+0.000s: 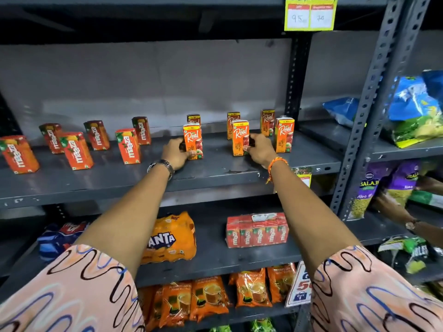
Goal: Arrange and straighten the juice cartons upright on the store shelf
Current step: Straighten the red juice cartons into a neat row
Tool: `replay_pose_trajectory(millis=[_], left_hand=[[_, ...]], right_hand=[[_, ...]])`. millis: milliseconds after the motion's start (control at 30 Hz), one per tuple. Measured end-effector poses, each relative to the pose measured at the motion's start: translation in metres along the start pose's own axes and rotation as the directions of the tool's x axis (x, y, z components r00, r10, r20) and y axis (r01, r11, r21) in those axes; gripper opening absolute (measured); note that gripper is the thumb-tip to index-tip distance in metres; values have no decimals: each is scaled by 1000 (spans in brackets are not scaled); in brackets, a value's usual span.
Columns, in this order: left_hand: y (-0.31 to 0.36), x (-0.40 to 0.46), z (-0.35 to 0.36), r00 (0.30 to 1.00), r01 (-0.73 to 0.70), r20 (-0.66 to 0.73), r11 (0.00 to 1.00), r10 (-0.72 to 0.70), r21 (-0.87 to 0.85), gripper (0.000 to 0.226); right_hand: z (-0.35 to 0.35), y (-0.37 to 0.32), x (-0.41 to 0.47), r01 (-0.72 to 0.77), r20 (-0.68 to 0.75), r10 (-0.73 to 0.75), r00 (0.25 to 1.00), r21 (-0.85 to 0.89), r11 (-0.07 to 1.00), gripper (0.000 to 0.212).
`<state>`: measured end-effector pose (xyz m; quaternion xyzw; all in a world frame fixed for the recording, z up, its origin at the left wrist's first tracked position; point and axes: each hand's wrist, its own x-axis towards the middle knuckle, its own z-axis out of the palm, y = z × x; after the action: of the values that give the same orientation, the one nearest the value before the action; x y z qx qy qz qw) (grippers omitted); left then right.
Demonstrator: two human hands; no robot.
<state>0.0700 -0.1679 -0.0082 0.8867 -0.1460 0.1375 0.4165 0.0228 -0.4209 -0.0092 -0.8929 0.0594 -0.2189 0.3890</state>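
six maaza cartons (76, 150), six real cartons (240, 137)

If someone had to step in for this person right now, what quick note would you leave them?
Left hand grips the front-left orange Real apple carton; right hand grips the front-middle Real carton.
Six Real cartons stand upright on the grey metal shelf, loosely in two rows.
Six red-orange Maaza cartons further left stand scattered, not lined up.
Left: even out the Real rows, then line up the Maazas.

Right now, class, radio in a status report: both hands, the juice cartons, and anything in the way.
Left hand gripping front Real carton. Right hand gripping middle Real carton. Both upright. Maaza cartons untouched, left. Nothing blocking.
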Motion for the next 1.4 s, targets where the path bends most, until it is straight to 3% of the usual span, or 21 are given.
replay_pose_trajectory(millis=[267,433,500,533,600,667,733,800,867,1033,1400], left_hand=[[3,-3,0,1000,5,-15,1000,-4,26,37],[6,-6,-1,998,53,26,998,-54,30,39],[14,-15,-7,994,78,76,994,-84,81,50],[17,-24,-10,990,86,97,989,-98,124,62],[15,-53,-12,993,67,84,977,-85,203,81],[7,-94,-8,999,5,33,953,-16,304,82],[-5,-126,2,993,-108,5,860,122,499,83],[-16,-135,13,973,-178,1,744,232,644,84],[-22,-135,17,965,-168,-32,710,259,684,79],[-23,-134,21,964,-143,-58,689,260,710,75],[-19,-135,21,965,-114,-87,698,246,707,72]], right_hand=[[2,-3,2,-6,-19,4,1000,-80,997,30],[3,-4,1,-26,-5,25,1000,-71,997,31],[-2,-8,-4,-32,-2,32,999,-46,998,38],[-6,-10,-8,-33,-37,32,999,-19,999,45],[-19,-9,-21,-55,-246,79,966,102,993,54],[-33,-4,-37,-87,-530,165,832,170,982,52],[-44,5,-43,-192,-634,225,740,122,974,65],[-50,12,-35,-351,-549,321,772,55,935,83],[-51,18,-21,-406,-447,380,810,40,913,87],[-48,33,3,-342,-352,321,879,4,940,60],[-44,35,6,-341,-316,303,899,-71,938,71]])
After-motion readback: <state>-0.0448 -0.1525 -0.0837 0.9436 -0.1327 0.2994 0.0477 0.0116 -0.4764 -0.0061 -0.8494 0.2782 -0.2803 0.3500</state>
